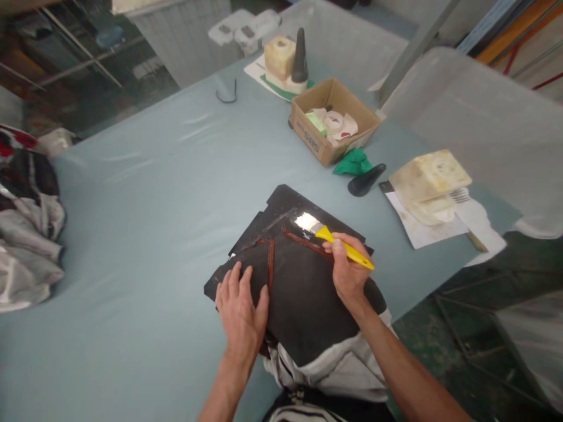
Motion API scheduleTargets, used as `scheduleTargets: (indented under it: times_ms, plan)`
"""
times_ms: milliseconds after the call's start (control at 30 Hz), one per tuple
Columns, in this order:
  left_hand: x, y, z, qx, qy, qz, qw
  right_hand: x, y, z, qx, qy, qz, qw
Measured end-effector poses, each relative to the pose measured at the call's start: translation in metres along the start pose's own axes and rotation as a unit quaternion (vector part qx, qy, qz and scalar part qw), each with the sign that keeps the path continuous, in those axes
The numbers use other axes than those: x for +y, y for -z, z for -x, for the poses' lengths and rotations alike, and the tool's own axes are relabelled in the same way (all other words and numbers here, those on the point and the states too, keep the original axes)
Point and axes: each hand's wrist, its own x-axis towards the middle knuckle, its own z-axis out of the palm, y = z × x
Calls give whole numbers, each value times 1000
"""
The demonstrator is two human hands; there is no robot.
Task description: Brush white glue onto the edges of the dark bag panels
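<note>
My right hand [349,269] is closed round the yellow handle of a paintbrush [323,232]. The brush's pale bristles touch, or hover just over, a black panel [290,205] near its far edge; which of the two I cannot tell. Whitish smears show around the bristle tips. On the panel lies black fabric [299,310] with reddish-brown strips [271,261], part of a grey and black fabric item [347,363] that reaches toward me. My left hand [241,302] rests with its fingers spread on the left side of the black piece, palm down.
Beyond the panel stands a cardboard box [316,146] with tape and scraps. Beside it are a green cloth [354,162] and a black tapered object [367,180]. At right, a yellowish block [431,176] sits by a fork [460,196]. Folded fabric [29,234] lies on the left.
</note>
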Motion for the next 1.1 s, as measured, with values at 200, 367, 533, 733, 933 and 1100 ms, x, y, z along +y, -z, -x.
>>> scheduleTargets:
  times_ms: [200, 367, 533, 733, 933, 1100]
  plan:
    - [-18, 4, -11, -52, 166, 46, 984, -3, 1, 7, -17, 17, 28, 999]
    - [-16, 23, -58, -254, 209, 141, 934, -4, -1, 3, 25, 5, 37, 999]
    - [-21, 23, -49, -310, 220, 335, 862, -9, 0, -6, 74, 0, 65, 995]
    - [-26, 28, 11, -207, 203, 355, 889, -20, 10, -11, 83, -8, 59, 995]
    - [-36, 23, 53, -146, 117, 267, 945, -40, 13, -20, 74, 2, 114, 991]
    - [-57, 10, 85, -150, 67, 268, 949, -58, 5, -28, 62, 19, 117, 991]
